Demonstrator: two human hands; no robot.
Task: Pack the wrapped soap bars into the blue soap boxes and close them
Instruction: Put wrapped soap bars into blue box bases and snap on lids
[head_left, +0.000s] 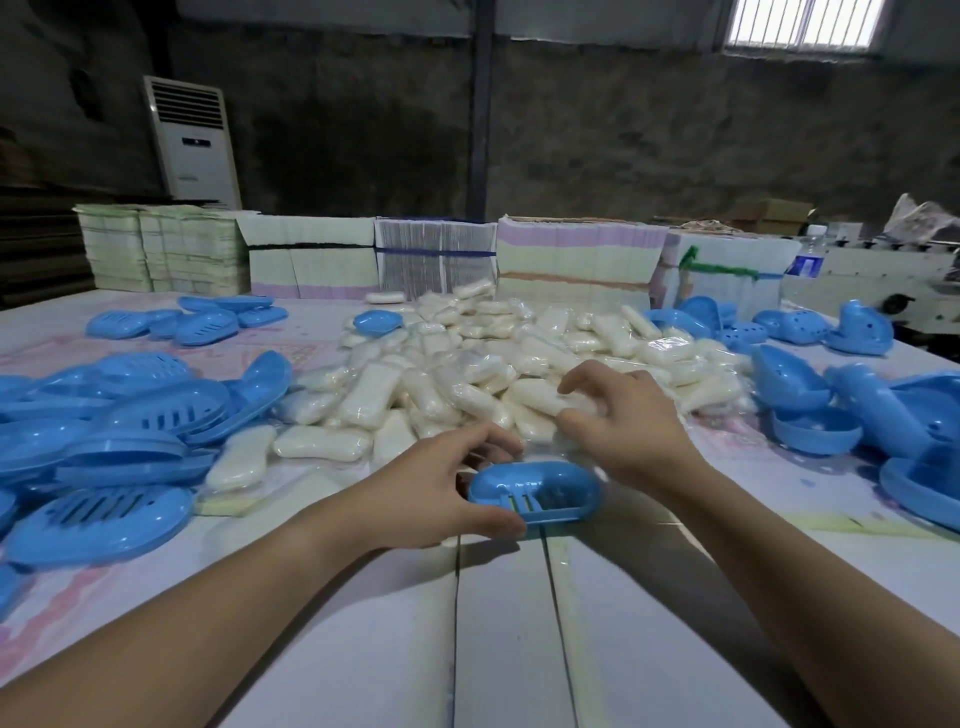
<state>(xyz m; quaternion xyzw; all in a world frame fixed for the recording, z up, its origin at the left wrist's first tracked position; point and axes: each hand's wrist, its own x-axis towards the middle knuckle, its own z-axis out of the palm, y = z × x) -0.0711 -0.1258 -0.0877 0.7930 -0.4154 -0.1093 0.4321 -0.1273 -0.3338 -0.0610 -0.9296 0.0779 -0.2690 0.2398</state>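
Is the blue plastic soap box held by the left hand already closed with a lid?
No: the blue plastic soap box in the left hand is open and lidless.

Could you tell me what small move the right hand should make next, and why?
Probably lift the wrapped soap bar and carry it back to the blue soap box. The right hand has its fingers closed around that bar on the pile, while the left hand steadies the box, which looks empty.

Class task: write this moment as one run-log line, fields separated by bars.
left hand holds open blue soap box | right hand grasping wrapped soap bar at pile | box empty, not yet closed
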